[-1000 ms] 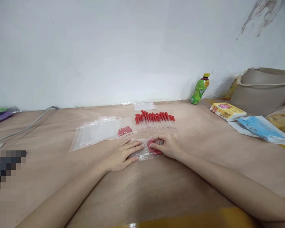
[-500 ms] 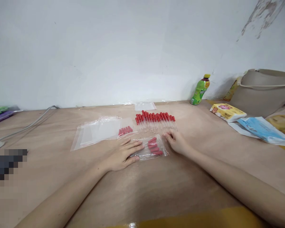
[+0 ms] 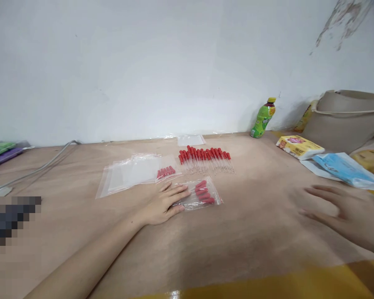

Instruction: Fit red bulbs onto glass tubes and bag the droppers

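My left hand [image 3: 163, 204] lies flat with its fingers spread on the left end of a clear zip bag [image 3: 191, 202]. Red rubber bulbs [image 3: 205, 192] show inside that bag, near its right end. Well off to the right, my right hand [image 3: 345, 211] is blurred, fingers apart, holding nothing. Behind the bag, several glass droppers with red bulbs [image 3: 204, 153] lie in a row, tips toward me. Left of them rests a stack of clear zip bags [image 3: 124, 174], and red bulbs [image 3: 166, 171] show in a bag at its right end.
A single flat bag [image 3: 191, 140] lies by the wall. A green bottle [image 3: 262, 118] stands at the back right, near a yellow tissue pack [image 3: 300, 147], a blue packet [image 3: 345, 168] and a grey bin [image 3: 345, 120]. A grey cable [image 3: 50, 159] crosses the left side.
My right hand has left the bag's right edge, swung far to the right and spread its fingers. My left hand stays pressed on the bag.
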Action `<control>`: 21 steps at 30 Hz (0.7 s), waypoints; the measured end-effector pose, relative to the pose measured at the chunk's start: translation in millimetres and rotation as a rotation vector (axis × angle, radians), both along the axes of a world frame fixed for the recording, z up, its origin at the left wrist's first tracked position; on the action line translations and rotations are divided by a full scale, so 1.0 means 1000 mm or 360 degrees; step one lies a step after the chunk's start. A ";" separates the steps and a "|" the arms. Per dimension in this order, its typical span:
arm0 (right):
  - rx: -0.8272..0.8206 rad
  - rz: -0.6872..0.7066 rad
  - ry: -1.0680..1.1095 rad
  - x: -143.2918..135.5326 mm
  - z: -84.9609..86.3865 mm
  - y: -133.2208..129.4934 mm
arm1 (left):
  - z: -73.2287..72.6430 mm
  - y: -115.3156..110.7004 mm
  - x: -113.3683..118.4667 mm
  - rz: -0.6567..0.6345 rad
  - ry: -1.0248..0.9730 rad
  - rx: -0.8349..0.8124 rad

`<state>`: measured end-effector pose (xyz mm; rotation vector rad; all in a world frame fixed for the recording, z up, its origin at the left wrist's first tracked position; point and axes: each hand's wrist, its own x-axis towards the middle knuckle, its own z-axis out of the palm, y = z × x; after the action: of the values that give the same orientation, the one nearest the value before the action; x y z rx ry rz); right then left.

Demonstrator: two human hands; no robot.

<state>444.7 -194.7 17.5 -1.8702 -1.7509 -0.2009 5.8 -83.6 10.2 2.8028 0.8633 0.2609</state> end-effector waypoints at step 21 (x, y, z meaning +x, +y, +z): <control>-0.0200 0.1724 0.0273 -0.188 -0.018 0.124 | -0.002 -0.005 -0.002 0.0038 -0.0311 0.0051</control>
<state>256.4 -70.9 -0.2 -0.7498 -2.3935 0.4728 3.9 -88.5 8.5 2.7393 0.8537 0.5463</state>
